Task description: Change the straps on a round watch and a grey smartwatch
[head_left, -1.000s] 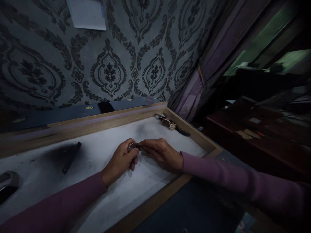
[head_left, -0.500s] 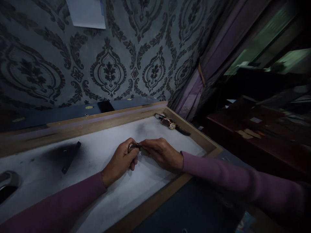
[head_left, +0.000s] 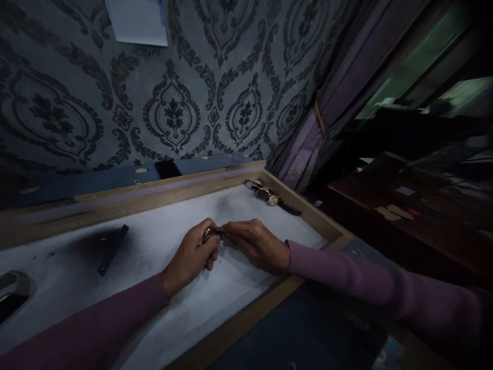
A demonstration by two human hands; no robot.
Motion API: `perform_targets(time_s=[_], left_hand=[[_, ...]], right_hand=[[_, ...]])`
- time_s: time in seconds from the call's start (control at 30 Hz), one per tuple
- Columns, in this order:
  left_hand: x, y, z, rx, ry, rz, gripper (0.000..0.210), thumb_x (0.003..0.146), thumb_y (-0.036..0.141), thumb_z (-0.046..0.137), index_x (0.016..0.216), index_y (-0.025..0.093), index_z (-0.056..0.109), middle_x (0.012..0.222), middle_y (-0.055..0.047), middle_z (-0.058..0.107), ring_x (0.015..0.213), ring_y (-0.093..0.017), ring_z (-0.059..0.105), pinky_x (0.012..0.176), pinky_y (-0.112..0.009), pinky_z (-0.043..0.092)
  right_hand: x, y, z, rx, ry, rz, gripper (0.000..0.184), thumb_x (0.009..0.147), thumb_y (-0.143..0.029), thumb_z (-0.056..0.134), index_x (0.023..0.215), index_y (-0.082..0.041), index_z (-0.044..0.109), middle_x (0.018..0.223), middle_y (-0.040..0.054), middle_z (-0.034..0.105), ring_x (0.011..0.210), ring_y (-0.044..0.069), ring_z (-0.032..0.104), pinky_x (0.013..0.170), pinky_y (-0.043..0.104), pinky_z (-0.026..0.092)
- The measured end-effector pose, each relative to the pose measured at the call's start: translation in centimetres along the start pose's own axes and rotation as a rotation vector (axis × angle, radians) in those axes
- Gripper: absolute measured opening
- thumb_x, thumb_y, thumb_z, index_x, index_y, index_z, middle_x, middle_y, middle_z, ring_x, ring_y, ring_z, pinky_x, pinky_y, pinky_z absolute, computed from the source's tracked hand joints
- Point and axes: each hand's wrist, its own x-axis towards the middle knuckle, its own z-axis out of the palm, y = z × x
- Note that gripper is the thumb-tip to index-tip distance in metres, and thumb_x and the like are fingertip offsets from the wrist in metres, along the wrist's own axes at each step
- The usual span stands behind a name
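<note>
My left hand [head_left: 194, 250] is closed around a dark, shiny watch [head_left: 210, 234], whose rounded case shows between thumb and fingers. At the watch's right edge, my right hand [head_left: 256, 241] has its fingers pressed together, the tips meeting the dark end of the watch. Whatever small part sits between those fingertips is hidden. Both hands are over the white surface [head_left: 169, 318] inside a wooden-edged tray. Several more watches [head_left: 268, 196] lie in the far right corner, one with a gold-coloured case.
A dark flat strip [head_left: 113, 250] lies to the left of my hands. At the left edge is a grey and black object [head_left: 13, 293]. The tray's wooden rim [head_left: 308, 198] stands raised around the surface. Behind it, a black flat item [head_left: 167, 168] rests on the blue ledge.
</note>
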Motion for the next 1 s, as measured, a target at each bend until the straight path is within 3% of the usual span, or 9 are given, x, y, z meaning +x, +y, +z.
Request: perform_targets(time_s=[1.0], left_hand=[[0.05,0.19,0.14,0.037,0.015,0.007,0.014,0.087,0.029,0.047,0.077,0.020,0.044,0.051,0.009,0.049,0.037,-0.005,0.044,0.037,-0.014,0.031]], right_hand=[[0.03,0.17,-0.01,0.014,-0.025,0.011,0.022,0.098,-0.017,0.040,0.090,-0.013,0.061,0.068,0.0016,0.059,0.057,0.010,0.052,0.055,0.021,0.038]])
